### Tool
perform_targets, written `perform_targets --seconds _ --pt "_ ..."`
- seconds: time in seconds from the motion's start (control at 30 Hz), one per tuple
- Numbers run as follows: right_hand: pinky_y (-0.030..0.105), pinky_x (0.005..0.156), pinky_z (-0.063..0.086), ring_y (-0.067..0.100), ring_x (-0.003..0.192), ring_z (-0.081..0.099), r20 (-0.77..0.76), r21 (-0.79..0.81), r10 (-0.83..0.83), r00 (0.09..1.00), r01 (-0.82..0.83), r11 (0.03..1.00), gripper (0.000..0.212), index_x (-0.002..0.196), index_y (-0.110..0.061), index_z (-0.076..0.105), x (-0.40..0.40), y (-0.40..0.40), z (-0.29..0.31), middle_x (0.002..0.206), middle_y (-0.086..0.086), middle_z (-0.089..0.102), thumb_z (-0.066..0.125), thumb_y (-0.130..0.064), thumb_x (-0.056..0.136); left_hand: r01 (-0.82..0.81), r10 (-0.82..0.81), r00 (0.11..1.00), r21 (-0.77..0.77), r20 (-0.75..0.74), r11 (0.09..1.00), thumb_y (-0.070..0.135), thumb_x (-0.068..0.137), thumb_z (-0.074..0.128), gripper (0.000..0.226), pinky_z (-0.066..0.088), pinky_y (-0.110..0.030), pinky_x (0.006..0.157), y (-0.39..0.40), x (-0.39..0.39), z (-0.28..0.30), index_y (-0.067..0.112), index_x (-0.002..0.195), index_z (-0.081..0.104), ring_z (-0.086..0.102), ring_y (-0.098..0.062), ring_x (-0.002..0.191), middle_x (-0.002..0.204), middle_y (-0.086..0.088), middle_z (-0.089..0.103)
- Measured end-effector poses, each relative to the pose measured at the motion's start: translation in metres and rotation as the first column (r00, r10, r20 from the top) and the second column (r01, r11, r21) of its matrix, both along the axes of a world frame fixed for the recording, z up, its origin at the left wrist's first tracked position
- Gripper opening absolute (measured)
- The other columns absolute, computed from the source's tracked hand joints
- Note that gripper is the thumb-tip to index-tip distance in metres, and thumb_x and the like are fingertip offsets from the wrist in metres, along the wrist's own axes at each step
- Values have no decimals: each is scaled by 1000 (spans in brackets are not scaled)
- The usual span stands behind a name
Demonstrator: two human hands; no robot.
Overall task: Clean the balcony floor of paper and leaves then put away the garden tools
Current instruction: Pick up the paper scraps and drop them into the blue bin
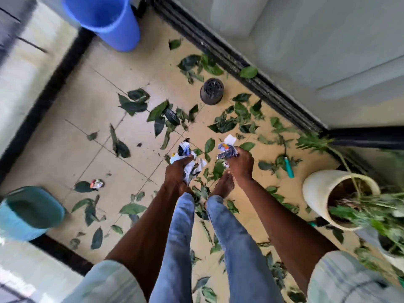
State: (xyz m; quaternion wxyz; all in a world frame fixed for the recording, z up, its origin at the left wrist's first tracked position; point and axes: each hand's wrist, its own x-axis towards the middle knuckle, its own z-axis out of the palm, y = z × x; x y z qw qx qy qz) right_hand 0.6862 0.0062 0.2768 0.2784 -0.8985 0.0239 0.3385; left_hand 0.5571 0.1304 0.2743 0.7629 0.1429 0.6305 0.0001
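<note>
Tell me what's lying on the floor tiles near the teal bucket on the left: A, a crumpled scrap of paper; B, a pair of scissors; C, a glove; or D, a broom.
A: a small crumpled paper scrap lies on the tiles just right of the teal bucket, among loose leaves, while both hands already hold other paper.
</note>
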Motion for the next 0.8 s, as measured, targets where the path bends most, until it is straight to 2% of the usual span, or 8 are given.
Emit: perform_targets --seconds 0.17,0.27,0.37,0.43,0.5,0.6,0.73,0.8 --pt "7 36 29 15 53 47 -103 147 -75 992 89 985 12 90 4 70 7 14 146 75 16 62 71 -2 79 63 -58 995 67 -79 996 19 51 85 53 52 -39 72 8 2 124 4 99 68 63 -32 85 88 -18 66" --pt "7 35 29 12 52 45 -115 172 -50 992 70 983 14 92 6 70 4 16 222 73 13 58 72 0 79 59 -54 998 167 -36 984 22 45 87 36 47 -43 76 12 4 188 8 72 68 54 -25 76 79 -17 59" --pt "14 37 31 19 70 53 -137 185 -20 990 46 982 30 107 4 69 -2 22 273 89 14 65 74 -2 78 56 -51 998 259 -26 964 22 46 87 32 42 -44 73 17 -4 227 13 62 61 43 -25 77 79 -17 51" --pt "18 42 34 20 77 55 -140 188 14 990 13 982 38 114 -1 67 -8 26 299 104 15 68 75 -8 77 66 -49 997 289 -67 955 27 43 88 41 41 -42 68 20 -11 256 14 63 55 42 -25 70 70 -16 49" --pt "15 38 34 20 70 54 -143 201 41 989 -12 980 33 113 -2 66 -12 34 320 103 13 67 71 -7 81 74 -47 995 318 -91 945 23 53 86 35 43 -36 62 17 -14 300 12 66 56 45 -22 57 60 -13 52" --pt "9 28 28 16 59 49 -166 245 39 985 3 969 33 119 0 64 -21 45 342 102 15 65 63 3 85 48 -5 993 374 -115 926 13 70 80 23 31 -27 51 13 -20 347 9 64 58 38 -19 46 49 -10 49" --pt "9 27 28 21 73 51 -165 265 71 984 -25 964 37 125 -2 60 -33 60 346 112 16 64 59 2 88 62 0 989 407 -149 911 8 68 79 17 42 -28 56 13 -34 357 5 68 62 53 -20 53 72 -17 60" --pt "11 29 31 21 74 51 -173 266 121 978 -72 961 31 121 -3 60 -35 68 348 108 14 64 57 1 90 61 -2 990 416 -141 907 3 73 75 17 41 -18 43 19 -40 362 5 71 58 49 -12 37 62 -14 54"
